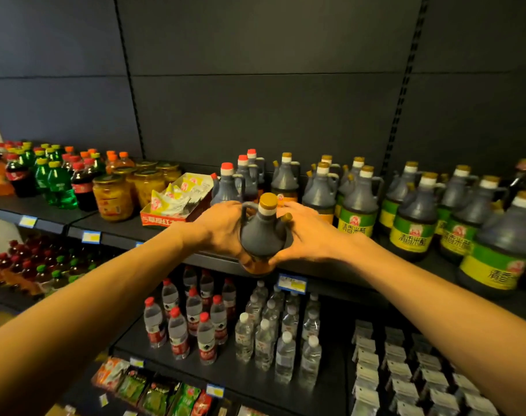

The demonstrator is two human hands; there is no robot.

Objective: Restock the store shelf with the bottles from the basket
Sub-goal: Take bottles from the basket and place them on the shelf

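A dark bottle [262,232] with a gold cap, a side handle and an orange label is held between both my hands at the front edge of the top shelf [315,273]. My left hand [222,228] grips its left side by the handle. My right hand [308,232] wraps its right side. Behind it stand dark bottles with red caps [227,184] and gold caps [285,178]. The basket is out of view.
Green-labelled dark bottles [412,217] fill the shelf's right. A red carton of sachets [177,202], jars of yellow fruit [113,198] and soda bottles [57,184] sit left. Water bottles [207,322] stand on the shelf below.
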